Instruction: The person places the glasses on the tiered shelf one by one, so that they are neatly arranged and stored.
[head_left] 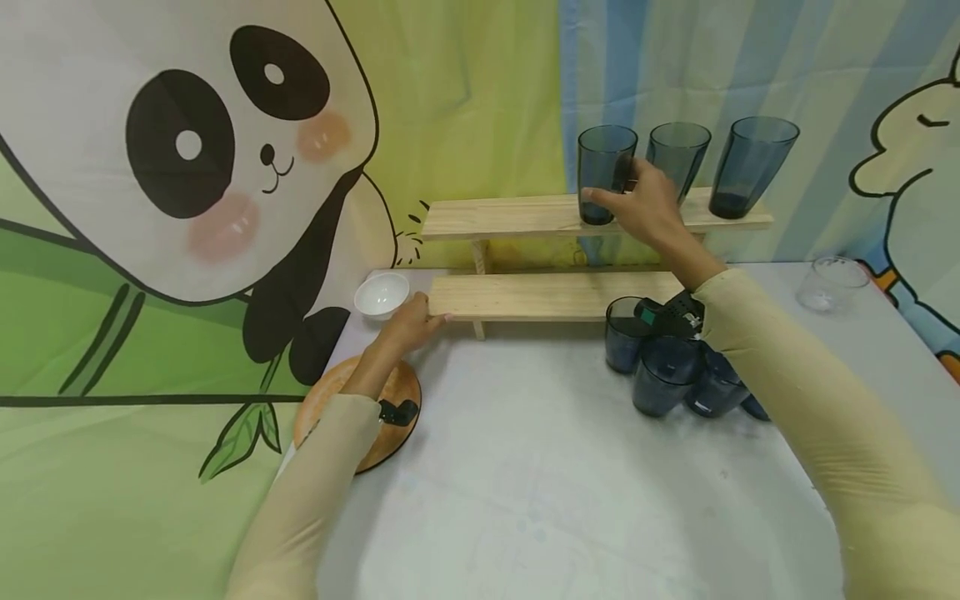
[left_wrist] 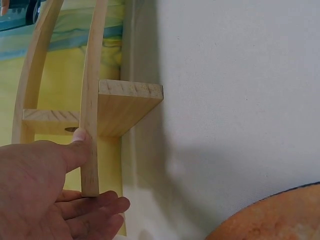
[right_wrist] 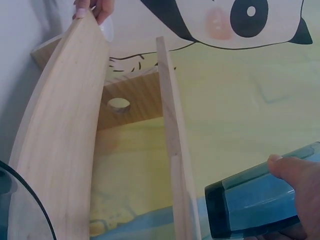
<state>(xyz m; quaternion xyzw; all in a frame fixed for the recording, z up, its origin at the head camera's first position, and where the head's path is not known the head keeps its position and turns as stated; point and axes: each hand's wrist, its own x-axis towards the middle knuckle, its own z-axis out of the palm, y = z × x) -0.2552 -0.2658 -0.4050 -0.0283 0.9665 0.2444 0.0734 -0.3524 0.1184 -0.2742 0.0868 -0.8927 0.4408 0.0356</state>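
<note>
My right hand [head_left: 651, 200] grips a tall blue-tinted glass [head_left: 597, 158], thumb on one side, at the upper board [head_left: 502, 215] of a two-tier wooden shelf. In the right wrist view the base of this glass [right_wrist: 250, 205] is right beside the upper board's edge. Two similar glasses, one partly behind my hand [head_left: 678, 146] and one farther right [head_left: 752, 162], stand on the upper board. My left hand [head_left: 408, 327] holds the left end of the lower board [head_left: 540, 296]; in the left wrist view the thumb [left_wrist: 80, 137] lies on one face and the fingers pass under the end.
Several shorter dark blue glasses [head_left: 663, 379] stand grouped on the white table [head_left: 525, 483], partly hidden by my right forearm. A clear glass [head_left: 828, 287] is at the far right. A white bowl [head_left: 382, 294] and a round brown board [head_left: 397, 396] lie at the left.
</note>
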